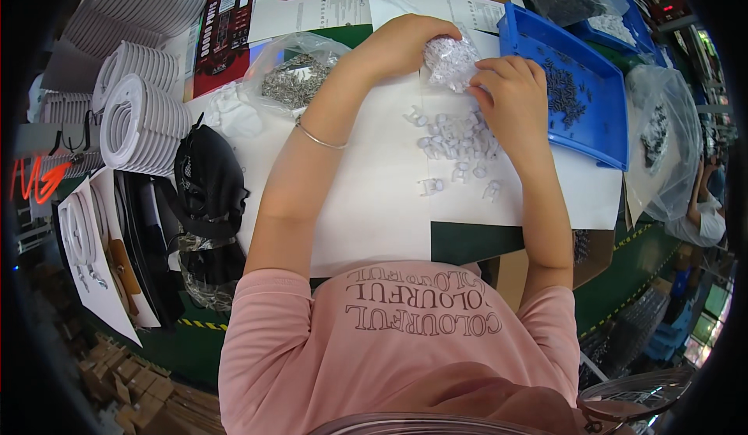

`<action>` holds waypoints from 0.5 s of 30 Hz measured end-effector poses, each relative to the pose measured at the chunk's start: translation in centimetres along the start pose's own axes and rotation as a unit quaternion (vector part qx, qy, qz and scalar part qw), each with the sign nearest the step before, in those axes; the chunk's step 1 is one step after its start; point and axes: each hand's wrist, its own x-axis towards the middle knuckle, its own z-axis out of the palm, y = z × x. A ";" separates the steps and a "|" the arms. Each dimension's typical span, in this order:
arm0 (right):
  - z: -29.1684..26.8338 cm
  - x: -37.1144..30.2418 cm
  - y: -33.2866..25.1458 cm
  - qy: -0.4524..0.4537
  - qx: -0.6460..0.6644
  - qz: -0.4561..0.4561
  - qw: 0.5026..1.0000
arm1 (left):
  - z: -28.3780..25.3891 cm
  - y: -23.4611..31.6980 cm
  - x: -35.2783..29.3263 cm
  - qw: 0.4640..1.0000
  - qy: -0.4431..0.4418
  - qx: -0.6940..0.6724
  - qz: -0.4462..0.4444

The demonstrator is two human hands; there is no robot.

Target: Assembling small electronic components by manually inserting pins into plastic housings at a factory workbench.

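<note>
A clear plastic bag bulging with small clear-white parts rests on white paper at the far middle of the table. My left hand curls over the bag's upper left side and grips it. At the bag's right edge my right hand has its fingers bent, with thumb and fingertips pinching the plastic; the exact hold is partly hidden. Just nearer to me lies a loose pile of small white plastic clips, several of them scattered singly toward me.
A blue tray of small dark screws stands right of my right hand. An open bag of metal parts lies left of my left forearm. Stacked white coils and a black bag stand at the left. Another clear bag sits far right.
</note>
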 end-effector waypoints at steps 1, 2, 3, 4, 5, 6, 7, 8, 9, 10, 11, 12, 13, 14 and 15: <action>-0.1 -0.1 0.0 0.004 0.000 0.003 1.000 | 0.0 0.0 0.0 1.000 -0.001 0.001 -0.001; -0.4 -0.2 0.0 0.004 0.001 0.003 1.000 | -0.1 0.0 0.0 1.000 0.000 0.010 0.005; -0.8 -0.3 -0.1 0.005 0.008 0.003 1.000 | -0.2 0.3 -0.1 1.000 0.000 0.019 0.010; -1.1 -0.4 0.0 0.006 0.014 0.002 1.000 | -0.4 0.5 -0.1 1.000 -0.003 0.019 0.009; -1.4 -0.5 0.1 0.006 0.016 0.004 1.000 | -0.6 0.7 -0.2 0.999 0.003 0.044 0.025; -1.7 -0.7 0.4 0.016 0.027 0.004 0.999 | -1.0 1.2 -0.2 0.997 0.008 0.069 0.042; -1.8 -0.9 0.6 0.025 0.039 0.004 0.999 | -1.3 1.5 -0.3 0.997 0.006 0.070 0.041; -2.0 -1.2 0.8 0.026 0.042 0.005 0.999 | -1.6 1.7 -0.4 0.996 0.003 0.080 0.046; -2.1 -1.4 1.1 0.030 0.059 0.011 0.998 | -2.0 2.2 -0.4 0.995 0.001 0.089 0.052; -2.2 -1.7 1.3 0.034 0.076 0.017 0.996 | -2.3 2.7 -0.4 0.995 -0.002 0.091 0.052; -2.1 -1.8 1.6 0.036 0.079 0.019 0.996 | -2.6 3.4 -0.5 0.992 0.013 0.108 0.064; -2.0 -2.0 1.8 0.054 0.095 0.015 0.994 | -2.9 4.2 -0.6 0.989 0.029 0.127 0.076; -1.9 -2.2 2.1 0.072 0.111 0.014 0.991 | -3.0 5.1 -0.6 0.989 0.025 0.128 0.076; -1.9 -2.4 2.3 0.073 0.113 0.017 0.991 | -3.1 6.0 -0.7 0.994 -0.016 0.095 0.046; -2.1 -2.4 2.5 0.094 0.127 0.016 0.987 | -2.9 6.7 -1.0 0.996 -0.058 0.062 0.015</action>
